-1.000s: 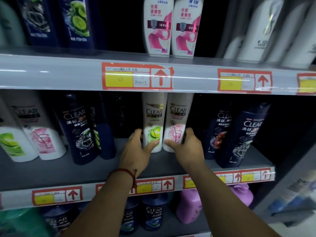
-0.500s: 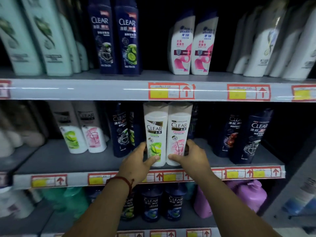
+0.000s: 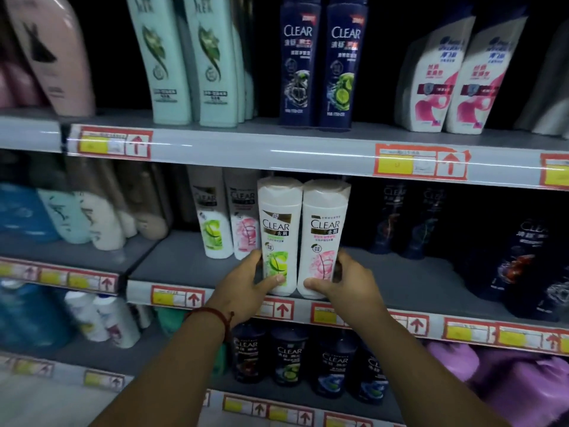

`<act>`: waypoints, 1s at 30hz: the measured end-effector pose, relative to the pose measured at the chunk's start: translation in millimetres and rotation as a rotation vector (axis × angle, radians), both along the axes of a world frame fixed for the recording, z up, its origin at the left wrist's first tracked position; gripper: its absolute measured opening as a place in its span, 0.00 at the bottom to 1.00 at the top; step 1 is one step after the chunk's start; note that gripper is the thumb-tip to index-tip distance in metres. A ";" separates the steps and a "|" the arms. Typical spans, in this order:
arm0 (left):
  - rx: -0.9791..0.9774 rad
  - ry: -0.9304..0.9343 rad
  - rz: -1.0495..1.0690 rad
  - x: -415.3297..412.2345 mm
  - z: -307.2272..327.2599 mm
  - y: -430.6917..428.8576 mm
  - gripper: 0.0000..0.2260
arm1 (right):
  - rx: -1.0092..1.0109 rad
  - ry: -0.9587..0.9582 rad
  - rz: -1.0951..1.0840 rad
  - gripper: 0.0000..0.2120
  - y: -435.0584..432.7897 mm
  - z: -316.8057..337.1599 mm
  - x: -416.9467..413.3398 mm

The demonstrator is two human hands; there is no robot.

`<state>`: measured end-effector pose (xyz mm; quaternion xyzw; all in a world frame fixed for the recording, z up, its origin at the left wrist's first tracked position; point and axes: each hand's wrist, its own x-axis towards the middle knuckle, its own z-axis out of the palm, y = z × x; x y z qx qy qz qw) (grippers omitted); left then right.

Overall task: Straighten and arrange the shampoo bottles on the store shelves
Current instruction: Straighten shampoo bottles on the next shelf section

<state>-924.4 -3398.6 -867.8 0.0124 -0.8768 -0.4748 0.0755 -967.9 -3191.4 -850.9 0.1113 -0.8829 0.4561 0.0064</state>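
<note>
Two white CLEAR shampoo bottles stand upright side by side at the front edge of the middle shelf. My left hand grips the green-label bottle near its base, thumb across the front. My right hand grips the pink-label bottle the same way. The two bottles touch each other. Just behind and to their left stand two more white CLEAR bottles, one green and one pink.
Dark blue CLEAR bottles stand at the right of the middle shelf. The top shelf carries pale green bottles, two navy CLEAR bottles and white-pink bottles. The lower shelf holds dark CLEAR bottles and purple containers.
Both hands have drawn the two white bottles forward from deeper on the shelf to its front edge. The view has shifted left and up.
</note>
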 end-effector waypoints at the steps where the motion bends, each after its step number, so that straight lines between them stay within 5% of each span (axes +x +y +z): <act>1: 0.003 0.007 0.010 2.4 0.2 -7.7 0.23 | 0.002 0.007 0.006 0.23 -8.5 -1.1 1.1; 16: -0.099 -0.011 0.126 10.2 -13.8 -122.3 0.22 | 0.101 0.116 0.038 0.19 -112.0 -10.5 0.6; 30: -0.060 0.079 0.224 1.3 -25.3 -134.2 0.22 | 0.129 0.250 -0.033 0.24 -134.4 -19.9 -5.4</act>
